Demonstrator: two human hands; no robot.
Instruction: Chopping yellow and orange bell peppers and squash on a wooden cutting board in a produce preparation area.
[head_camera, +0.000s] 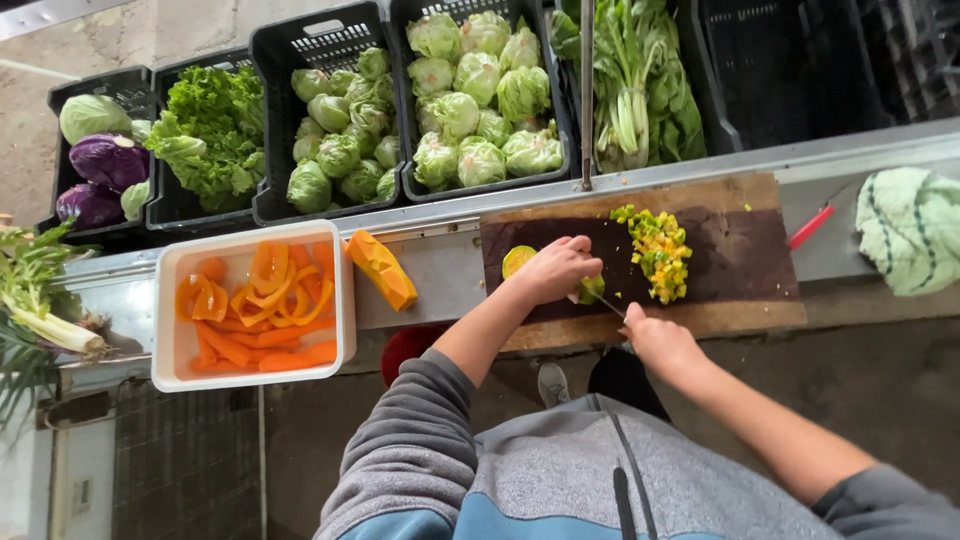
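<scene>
Your left hand sits at the centre of the frame, fingers curled down over a small green-and-yellow vegetable piece on the dark, worn wooden cutting board. Just left of that hand lies a round, pale green slice, flat on the board. Your right hand, lower and slightly right, is closed around a knife handle; the thin knife blade angles up toward the held piece. Upper right of your hands, a loose heap of diced yellow and green bits runs in a ragged strip across the board.

At the left, a white rectangular plastic tub holds curved orange strips, glossy and ribbon-like. A wedge of orange squash rests between the tub and the board. Along the top, black slatted crates hold crinkled lettuces and smooth purple cabbage. A striped green cloth lies crumpled at the right edge.
</scene>
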